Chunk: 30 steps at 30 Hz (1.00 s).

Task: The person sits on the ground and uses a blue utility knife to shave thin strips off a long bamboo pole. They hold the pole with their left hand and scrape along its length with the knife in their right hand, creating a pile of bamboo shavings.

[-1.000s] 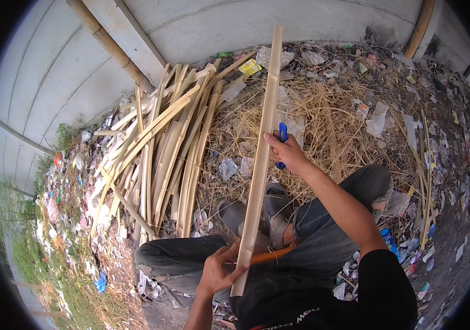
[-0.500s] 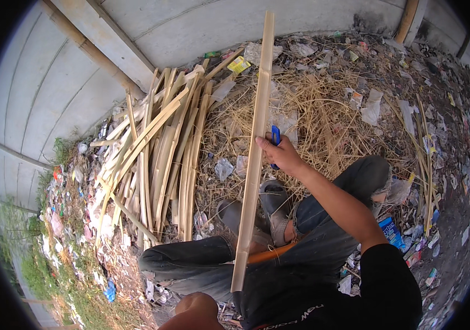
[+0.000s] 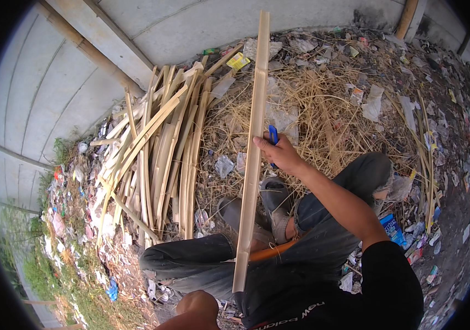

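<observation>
A long split bamboo strip with a hollow inner face stands almost upright across the middle of the view. Its lower end reaches my lap. My right hand is closed around the strip's edge, thumb on the hollow face. The same hand also holds a blue tool that looks like a box cutter; no blade shows. Of my left side only a bent bare arm appears at the lower edge, its hand out of view. Left of the strip lies a pile of split bamboo strips.
I sit with legs folded in dark jeans, grey shoes before me and an orange piece below them. Fibrous bamboo shavings and plastic litter cover the ground. Thin strips lie at right. A concrete wall stands behind.
The bamboo strip's upper end has shifted slightly left, with my right hand and the blue tool. The hold looks the same.
</observation>
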{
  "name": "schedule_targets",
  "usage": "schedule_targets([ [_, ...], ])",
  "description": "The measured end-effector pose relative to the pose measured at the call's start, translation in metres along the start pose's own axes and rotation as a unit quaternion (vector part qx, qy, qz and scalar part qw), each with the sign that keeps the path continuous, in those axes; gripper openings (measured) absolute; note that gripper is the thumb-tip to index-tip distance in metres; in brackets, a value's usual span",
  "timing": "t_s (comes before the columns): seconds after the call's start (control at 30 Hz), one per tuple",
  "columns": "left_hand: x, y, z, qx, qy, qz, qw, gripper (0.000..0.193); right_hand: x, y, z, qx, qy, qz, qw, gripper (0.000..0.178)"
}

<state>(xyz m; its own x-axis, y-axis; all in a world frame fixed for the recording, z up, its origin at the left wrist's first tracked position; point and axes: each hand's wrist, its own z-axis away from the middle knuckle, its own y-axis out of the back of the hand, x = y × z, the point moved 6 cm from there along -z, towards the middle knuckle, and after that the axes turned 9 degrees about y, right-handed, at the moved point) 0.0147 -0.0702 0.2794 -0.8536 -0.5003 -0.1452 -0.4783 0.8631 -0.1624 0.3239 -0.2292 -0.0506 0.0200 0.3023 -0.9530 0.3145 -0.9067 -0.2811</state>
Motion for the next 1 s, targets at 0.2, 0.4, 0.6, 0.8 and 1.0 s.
schedule_targets([
  [0.2,0.005,0.006,-0.006,0.018,-0.019,0.045,0.999,0.062,0.008,0.000,-0.003,-0.003,-0.001,0.029,1.000,0.042],
  [0.4,0.003,0.004,-0.007,0.010,-0.011,0.020,1.000,0.063,0.005,-0.001,0.000,0.002,0.000,0.037,0.999,0.043],
  [0.6,0.004,0.005,-0.004,0.033,-0.021,0.003,0.999,0.067,0.002,-0.003,0.001,0.010,-0.003,0.038,0.999,0.044],
  [0.8,0.004,0.000,-0.003,0.050,-0.010,0.045,0.998,0.062,0.000,-0.002,0.002,0.002,0.006,0.023,1.000,0.043],
  [1.0,-0.015,0.007,0.027,0.124,0.152,0.223,0.955,0.056,0.010,-0.005,0.000,-0.004,0.001,-0.005,1.000,0.040],
])
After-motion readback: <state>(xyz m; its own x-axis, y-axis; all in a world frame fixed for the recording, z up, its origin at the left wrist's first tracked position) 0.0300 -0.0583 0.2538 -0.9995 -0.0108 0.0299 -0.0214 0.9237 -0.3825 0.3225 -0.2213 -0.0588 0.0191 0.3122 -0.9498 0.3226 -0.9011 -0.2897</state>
